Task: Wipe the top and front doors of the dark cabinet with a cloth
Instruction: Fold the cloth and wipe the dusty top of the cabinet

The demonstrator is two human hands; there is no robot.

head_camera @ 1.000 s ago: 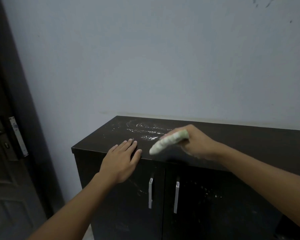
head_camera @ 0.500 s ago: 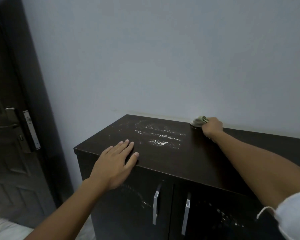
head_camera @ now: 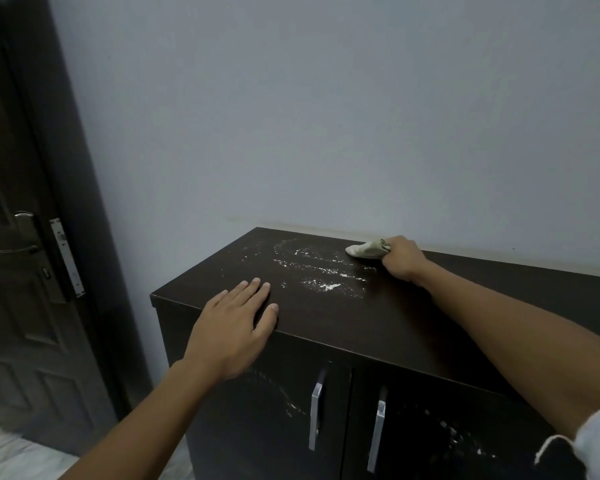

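The dark cabinet (head_camera: 378, 327) top is streaked with white dust (head_camera: 323, 271). A cloth (head_camera: 367, 249) is gripped by the curled fingers of the right hand (head_camera: 403, 259) at the back edge. The left hand (head_camera: 234, 327) is laid flat, fingers straight, holding nothing.

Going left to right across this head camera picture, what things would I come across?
Door handle → lock plate → left hand flat on the cabinet top → white powder smears → cloth → right hand gripping it.

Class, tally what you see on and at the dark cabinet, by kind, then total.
Silver metal door handles: 2
Dark cabinet doors: 2
Crumpled pale green cloth: 1
Bare hands: 2
Total: 7
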